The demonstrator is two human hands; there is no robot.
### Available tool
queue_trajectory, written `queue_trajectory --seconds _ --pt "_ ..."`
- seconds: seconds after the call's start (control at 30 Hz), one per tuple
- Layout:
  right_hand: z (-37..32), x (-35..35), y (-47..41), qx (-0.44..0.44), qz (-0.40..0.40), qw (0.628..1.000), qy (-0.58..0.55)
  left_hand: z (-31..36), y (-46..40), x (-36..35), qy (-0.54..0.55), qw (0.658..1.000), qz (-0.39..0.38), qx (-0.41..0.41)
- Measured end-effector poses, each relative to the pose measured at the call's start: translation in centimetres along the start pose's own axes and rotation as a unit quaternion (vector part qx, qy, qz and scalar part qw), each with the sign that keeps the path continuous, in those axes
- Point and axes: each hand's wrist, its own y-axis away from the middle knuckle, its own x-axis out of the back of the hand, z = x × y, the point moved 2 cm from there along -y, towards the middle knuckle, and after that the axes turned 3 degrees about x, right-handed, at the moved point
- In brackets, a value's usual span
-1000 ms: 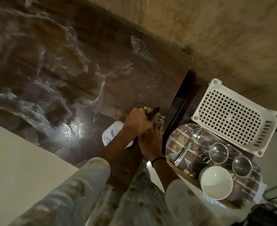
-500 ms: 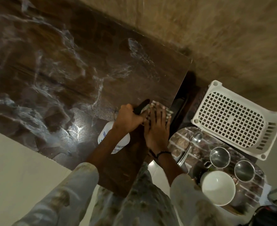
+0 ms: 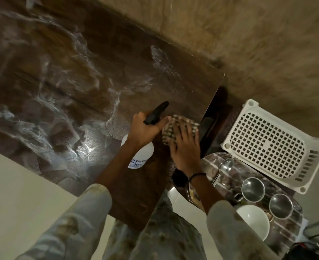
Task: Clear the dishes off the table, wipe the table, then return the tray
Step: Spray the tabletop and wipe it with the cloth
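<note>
The dark wooden table (image 3: 80, 72) has nothing on it but wet, streaky smears across the left and middle, so I'd judge the clearing done and the wiping well under way, with the near right corner getting attention now.

The left hand (image 3: 145, 128) is closed round the neck of a white spray bottle (image 3: 139, 156), whose black nozzle points out over the tabletop. Just beside it, the right hand (image 3: 185, 145) lies flat with fingers spread, pressing a checked cloth (image 3: 175, 124) down near the table's right edge.

Off that edge, lower right, sits the round mirrored tray (image 3: 228, 182) with the cleared dishes: one spoon (image 3: 225, 166), two steel cups (image 3: 252, 188) and one white bowl (image 3: 252, 222). An upturned white plastic basket (image 3: 267, 143) rests just behind it.

What's left, by my reckoning: dry off those streaks, then carry the tray back. One bottle, one cloth, one tray, one basket.
</note>
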Motion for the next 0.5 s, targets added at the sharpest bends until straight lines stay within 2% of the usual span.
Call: queue_trajectory --seconds 0.1,0.2,0.27,0.37,0.43,0.5 --pt "0.8 0.6 -3.2 -0.057 0.031 0.998 0.015 -0.6 0.5 0.5 -0.003 0.999 -0.039 -0.023" --pt "-1.2 0.4 -6.0 -0.063 0.035 0.997 -0.012 -1.1 1.1 1.0 0.033 0.997 -0.070 -0.016" --pt "-2.6 0.1 -5.7 -0.018 0.018 1.000 -0.008 -1.6 1.4 1.2 0.042 0.995 -0.090 0.011" --pt "-2.6 -0.2 -2.6 0.046 -0.007 0.999 -0.009 -2.8 1.6 1.5 0.006 0.990 -0.105 0.098" --pt "-1.1 -0.1 -1.4 0.035 -0.002 0.999 0.006 -3.7 1.7 1.6 0.009 0.986 -0.107 0.127" --pt "0.5 0.4 -2.1 -0.017 0.010 1.000 0.012 -3.8 1.8 1.5 0.029 0.985 -0.116 0.126"
